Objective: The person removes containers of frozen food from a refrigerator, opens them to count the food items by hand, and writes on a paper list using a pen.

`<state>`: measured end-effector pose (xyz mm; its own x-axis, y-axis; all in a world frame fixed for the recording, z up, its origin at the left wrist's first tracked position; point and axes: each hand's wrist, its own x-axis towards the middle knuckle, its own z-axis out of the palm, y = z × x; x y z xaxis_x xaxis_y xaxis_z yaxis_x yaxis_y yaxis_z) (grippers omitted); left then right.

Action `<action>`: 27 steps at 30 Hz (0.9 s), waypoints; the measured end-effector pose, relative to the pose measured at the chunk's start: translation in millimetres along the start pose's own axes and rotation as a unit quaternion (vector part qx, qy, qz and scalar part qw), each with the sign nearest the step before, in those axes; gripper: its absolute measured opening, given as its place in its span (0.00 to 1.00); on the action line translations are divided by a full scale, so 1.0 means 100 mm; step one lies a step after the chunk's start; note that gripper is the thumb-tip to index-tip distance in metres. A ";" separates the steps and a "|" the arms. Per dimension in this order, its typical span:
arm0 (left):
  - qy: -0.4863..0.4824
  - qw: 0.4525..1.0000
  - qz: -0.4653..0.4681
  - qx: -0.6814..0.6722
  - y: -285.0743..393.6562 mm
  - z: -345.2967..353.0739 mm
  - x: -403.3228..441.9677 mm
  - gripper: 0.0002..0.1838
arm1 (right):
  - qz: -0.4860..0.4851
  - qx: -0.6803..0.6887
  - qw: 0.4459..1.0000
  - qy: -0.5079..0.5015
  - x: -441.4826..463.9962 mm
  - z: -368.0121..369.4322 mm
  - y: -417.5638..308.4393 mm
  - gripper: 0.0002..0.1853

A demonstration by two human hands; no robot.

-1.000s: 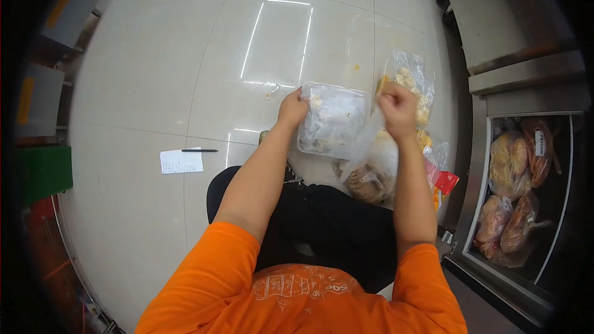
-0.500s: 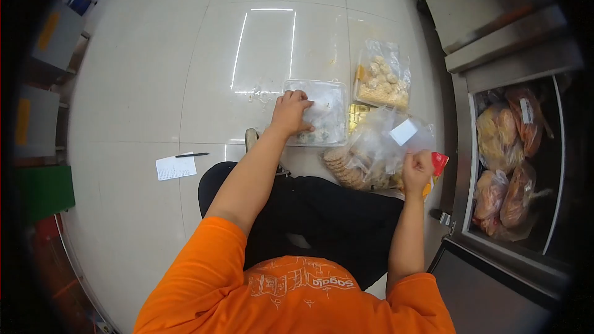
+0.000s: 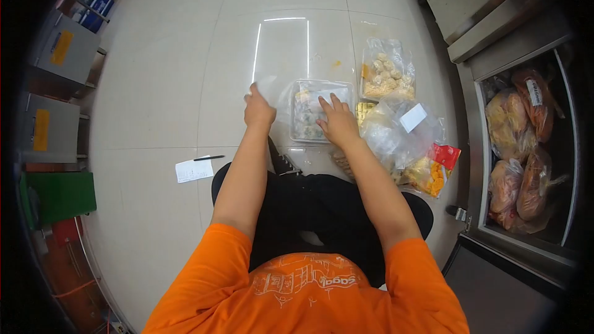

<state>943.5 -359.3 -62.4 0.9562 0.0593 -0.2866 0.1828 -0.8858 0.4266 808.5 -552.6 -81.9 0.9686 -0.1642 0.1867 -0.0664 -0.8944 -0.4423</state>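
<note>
A clear plastic container [image 3: 302,128] sits on the floor in front of me, with pale pieces inside and clear plastic film over it. My left hand [image 3: 258,109] is closed on a part of the film, left of the container, and pulls it out to that side. Resting on the container's top, my right hand [image 3: 338,121] has its fingers spread. Just right of it lies a clear bag [image 3: 388,133] with a white label [image 3: 413,117]. Beyond that stands a bagged tray of round, pale balls [image 3: 387,74].
A red and yellow packet [image 3: 440,166] lies near my right knee. At the right is an open steel drawer [image 3: 473,148] of bagged meat [image 3: 507,119]. A paper [image 3: 193,171] with a black pen [image 3: 209,158] lies left, near a green box [image 3: 65,195].
My left hand has moved left off the container, drawing film out. My right hand has come from the bags at the right onto the container's top, its fingers now spread.
</note>
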 end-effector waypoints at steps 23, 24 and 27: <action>-0.292 0.892 0.332 0.094 0.24 0.04 -0.69 0.22 | -0.004 0.116 0.976 0.186 -0.25 -0.66 0.06 0.21; -0.323 0.865 0.364 0.125 0.21 0.02 -0.80 0.17 | -0.025 0.157 0.977 0.144 -0.25 -0.60 0.02 0.22; -0.298 0.767 0.557 0.113 -0.18 0.30 -1.00 0.16 | -0.158 0.062 0.985 0.027 -0.26 -0.45 -0.13 0.25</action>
<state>838.1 -362.6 -67.4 0.2034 -0.9535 -0.2224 -0.7798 -0.2951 0.5521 773.0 -555.2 -41.0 0.9215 0.0895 0.3780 0.2703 -0.8467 -0.4583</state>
